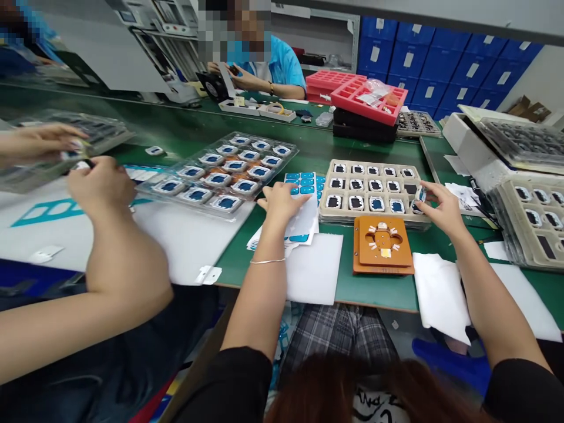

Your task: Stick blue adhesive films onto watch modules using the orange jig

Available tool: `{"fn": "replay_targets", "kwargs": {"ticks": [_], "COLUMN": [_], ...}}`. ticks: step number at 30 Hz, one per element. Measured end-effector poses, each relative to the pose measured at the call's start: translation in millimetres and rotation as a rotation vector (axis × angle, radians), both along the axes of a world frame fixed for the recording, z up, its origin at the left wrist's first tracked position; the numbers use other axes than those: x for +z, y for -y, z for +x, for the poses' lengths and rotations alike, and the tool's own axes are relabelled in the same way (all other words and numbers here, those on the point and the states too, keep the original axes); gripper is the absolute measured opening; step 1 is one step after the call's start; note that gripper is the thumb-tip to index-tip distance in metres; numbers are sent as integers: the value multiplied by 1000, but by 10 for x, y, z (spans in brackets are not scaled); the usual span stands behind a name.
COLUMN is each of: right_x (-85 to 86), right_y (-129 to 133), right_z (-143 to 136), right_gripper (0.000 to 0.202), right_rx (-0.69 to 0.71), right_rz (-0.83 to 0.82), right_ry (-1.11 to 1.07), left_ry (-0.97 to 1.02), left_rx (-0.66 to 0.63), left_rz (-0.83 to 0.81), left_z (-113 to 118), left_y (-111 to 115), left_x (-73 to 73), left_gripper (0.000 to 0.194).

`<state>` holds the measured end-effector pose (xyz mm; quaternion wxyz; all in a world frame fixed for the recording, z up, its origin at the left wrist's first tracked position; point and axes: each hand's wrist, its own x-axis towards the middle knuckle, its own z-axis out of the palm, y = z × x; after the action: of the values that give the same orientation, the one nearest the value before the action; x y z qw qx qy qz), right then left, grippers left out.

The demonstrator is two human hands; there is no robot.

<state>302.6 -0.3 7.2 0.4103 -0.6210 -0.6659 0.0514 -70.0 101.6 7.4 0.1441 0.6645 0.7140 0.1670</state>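
My right hand (442,207) pinches a small square watch-case-like part (420,197), tilted on edge at the right side of a beige tray (326,207). Rows of similar white-rimmed parts with dark or blue centres sit in that tray's pockets. My left hand (282,204), its fingers spread, rests over a stack of sheets with blue stickers (307,182). An orange fixture (383,245) with a shaped recess lies in front of the beige tray, between my forearms. A white foam sheet (315,270) lies beside my left forearm.
Left of me, a co-worker's hands (101,182) work near a clear tray (259,194) of blue-centred parts. Pink trays (365,97) are stacked behind. More trays (535,217) stand at the right, and a white cloth (440,288) hangs over the table edge. Another person (282,64) sits opposite.
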Motion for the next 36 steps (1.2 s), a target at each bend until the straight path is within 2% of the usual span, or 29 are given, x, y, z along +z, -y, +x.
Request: {"fn": "replay_targets", "kwargs": {"ticks": [3,6,11,17,22,25,28,33,36], "right_x": [48,131,130,52,-25,-91,-134,-133,-112], "right_y": [-152,-333,-518,-652,-802,-806,-791,-786,-776], "right_z": [89,123,182,340,352,338,343,324,282], "right_gripper": [56,49,27,42,40,41,45,46,47], "right_rx": [-17,2,66,-18,-29,-49,-58,-56,-67], "right_rz": [-37,-83,-104,-75,-114,-130,-159,-192,-179], "right_ry": [117,173,237,252,373,444,485,510,543], "left_ry": [-60,-68,-29,8,33,44,40,-1,-28], "left_rx": [-15,3,-12,11,57,72,74,26,-31], "left_rz": [-124,-149,-143,-158,-191,-204,-190,-100,-18], "left_z": [111,174,115,28,42,60,103,216,275], "left_y": [-201,-365,-444,-579,-667,-650,-571,-327,-175], "left_x": [60,100,29,-85,-114,-103,-74,18,98], "left_gripper": [62,68,71,58,60,58,47,26,27]}}
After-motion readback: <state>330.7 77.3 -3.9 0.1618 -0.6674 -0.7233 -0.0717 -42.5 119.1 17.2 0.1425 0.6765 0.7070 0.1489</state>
